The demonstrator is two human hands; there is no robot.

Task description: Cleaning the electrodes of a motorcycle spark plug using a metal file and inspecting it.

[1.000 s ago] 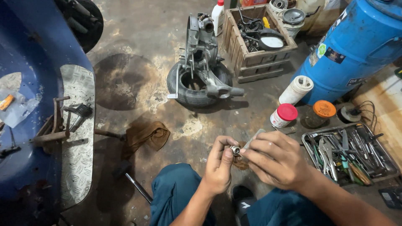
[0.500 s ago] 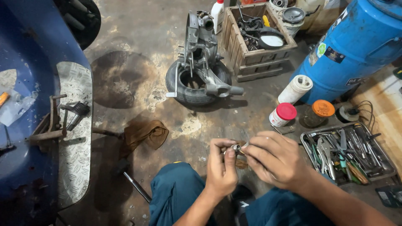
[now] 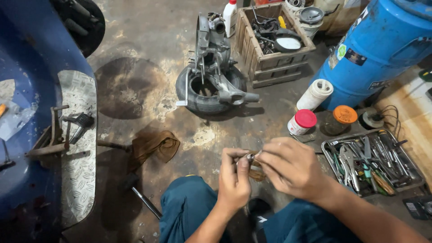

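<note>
My left hand [image 3: 235, 176] and my right hand [image 3: 290, 165] meet just above my knees, low in the middle of the view. Both pinch a small metal part [image 3: 250, 157] between their fingertips; it is too small to tell its kind. A brownish scrap [image 3: 257, 173] shows under the hands, partly hidden by them. My legs in teal trousers [image 3: 189, 211] fill the bottom edge.
On the stained concrete floor: an engine casing resting on a small tyre [image 3: 211, 85], a wooden crate of parts [image 3: 274, 40], a blue barrel [image 3: 382, 49], a metal tray of tools [image 3: 373, 159], red- and orange-lidded jars [image 3: 302, 121], a brown rag [image 3: 155, 146], a blue scooter body [image 3: 36, 135] at left.
Both hands have stayed together on the small part, with the fingers shifting slightly. The view has tilted a little; the surroundings have not moved.
</note>
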